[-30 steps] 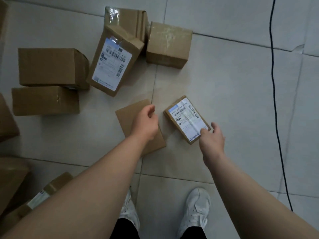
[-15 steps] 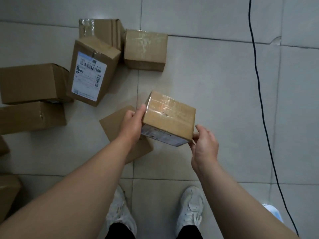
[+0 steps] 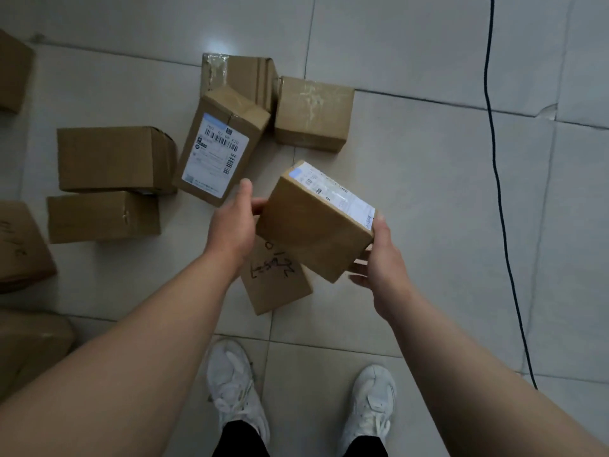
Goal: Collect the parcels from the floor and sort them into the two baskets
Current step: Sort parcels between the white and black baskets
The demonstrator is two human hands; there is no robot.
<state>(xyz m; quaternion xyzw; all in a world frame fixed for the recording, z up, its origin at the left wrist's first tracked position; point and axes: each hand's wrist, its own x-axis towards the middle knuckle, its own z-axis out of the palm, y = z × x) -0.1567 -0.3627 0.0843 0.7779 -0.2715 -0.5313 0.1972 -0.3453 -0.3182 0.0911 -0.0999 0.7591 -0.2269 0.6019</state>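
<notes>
Parcel [image 3: 313,225], tilted, gripped by left hand [image 3: 232,225], right hand [image 3: 379,262]

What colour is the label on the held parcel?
White parcel label with a blue corner; head view.

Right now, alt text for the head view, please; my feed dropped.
Left hand and right hand hold a small brown cardboard parcel, white label up, above a pale tiled floor. Other brown cardboard boxes lie beneath and to the left.

Brown parcel [image 3: 306,235] (white barcode label [image 3: 336,192])
</notes>
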